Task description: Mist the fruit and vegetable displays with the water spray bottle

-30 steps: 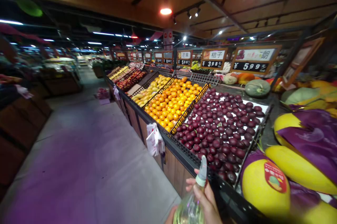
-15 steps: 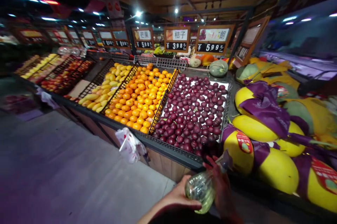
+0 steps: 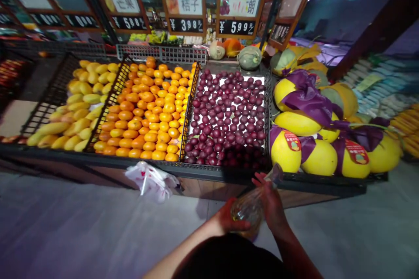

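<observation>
A clear, shiny plastic bag [image 3: 247, 209] hangs in front of my body with its contents bunched in the lower part; what lies inside is too blurred to name. My left hand [image 3: 229, 218] is wrapped round the bag's body from the left. At the narrowed neck, my right hand [image 3: 270, 198] grips the bag, and the twisted top sticks out above the fingers. Both hands are just in front of the display stand's edge, below the dark purple plums [image 3: 229, 113] and the yellow melons [image 3: 319, 156].
Left of the plums lie oranges [image 3: 147, 113] and yellow mangoes [image 3: 80, 100] in black crates. White plastic bags [image 3: 152, 178] hang from the stand's front edge. Framed price signs [image 3: 183, 10] stand behind. Grey floor [image 3: 81, 226] runs along the stand.
My view has turned to the right and closer to the stand, bringing packed goods at the far right into sight. Both hands still hold the plastic bag.
</observation>
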Demonstrator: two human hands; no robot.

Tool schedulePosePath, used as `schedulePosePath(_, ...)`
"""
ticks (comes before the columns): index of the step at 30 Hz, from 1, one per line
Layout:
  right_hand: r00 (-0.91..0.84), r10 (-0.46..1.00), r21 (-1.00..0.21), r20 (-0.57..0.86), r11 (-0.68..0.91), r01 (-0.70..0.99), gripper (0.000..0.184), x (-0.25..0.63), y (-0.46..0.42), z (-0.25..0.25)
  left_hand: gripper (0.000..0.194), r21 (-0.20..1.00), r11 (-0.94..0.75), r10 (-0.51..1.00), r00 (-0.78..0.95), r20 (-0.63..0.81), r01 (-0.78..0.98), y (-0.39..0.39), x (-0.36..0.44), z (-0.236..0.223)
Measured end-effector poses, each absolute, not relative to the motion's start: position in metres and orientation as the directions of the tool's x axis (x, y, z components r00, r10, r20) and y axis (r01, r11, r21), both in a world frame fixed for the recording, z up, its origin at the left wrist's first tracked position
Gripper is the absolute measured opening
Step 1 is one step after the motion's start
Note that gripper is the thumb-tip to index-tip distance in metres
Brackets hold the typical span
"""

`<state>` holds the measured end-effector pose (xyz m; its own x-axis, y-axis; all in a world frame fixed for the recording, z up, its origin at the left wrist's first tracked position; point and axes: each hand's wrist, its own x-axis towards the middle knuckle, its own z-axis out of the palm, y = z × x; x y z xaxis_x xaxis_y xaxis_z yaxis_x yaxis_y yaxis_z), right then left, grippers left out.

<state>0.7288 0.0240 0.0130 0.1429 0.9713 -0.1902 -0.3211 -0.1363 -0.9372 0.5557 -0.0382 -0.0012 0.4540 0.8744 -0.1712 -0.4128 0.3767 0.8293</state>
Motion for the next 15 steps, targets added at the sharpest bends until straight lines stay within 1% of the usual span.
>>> schedulePosePath(3, 0.156, 0.975, -0.937, -0.159, -0.099, -0.335, 0.064, 0.73, 0.027, 0.018, 0.068, 0.823, 0.394, 0.864, 0.47, -0.18, -0.409, -0.03, 0.558, 0.012)
schedulePosePath(6, 0.189, 0.965, -0.933, -0.18, -0.107, -0.344, 0.063, 0.732, 0.029, 0.021, 0.067, 0.826, 0.406, 0.853, 0.486, -0.189, -0.391, -0.028, 0.564, 0.02)
schedulePosePath(10, 0.237, 0.944, -0.938, -0.229, -0.149, -0.315, 0.066, 0.728, 0.026, 0.023, 0.073, 0.828, 0.428, 0.832, 0.516, -0.205, -0.361, -0.034, 0.568, 0.017)
schedulePosePath(13, 0.232, 0.938, -0.939, -0.257, -0.186, -0.289, 0.066, 0.725, 0.023, 0.021, 0.077, 0.815, 0.453, 0.832, 0.501, -0.239, -0.363, -0.041, 0.567, 0.013)
schedulePosePath(15, 0.227, 0.939, -0.943, -0.259, -0.195, -0.271, 0.066, 0.725, 0.023, 0.019, 0.076, 0.803, 0.459, 0.844, 0.468, -0.261, -0.38, -0.047, 0.566, 0.011)
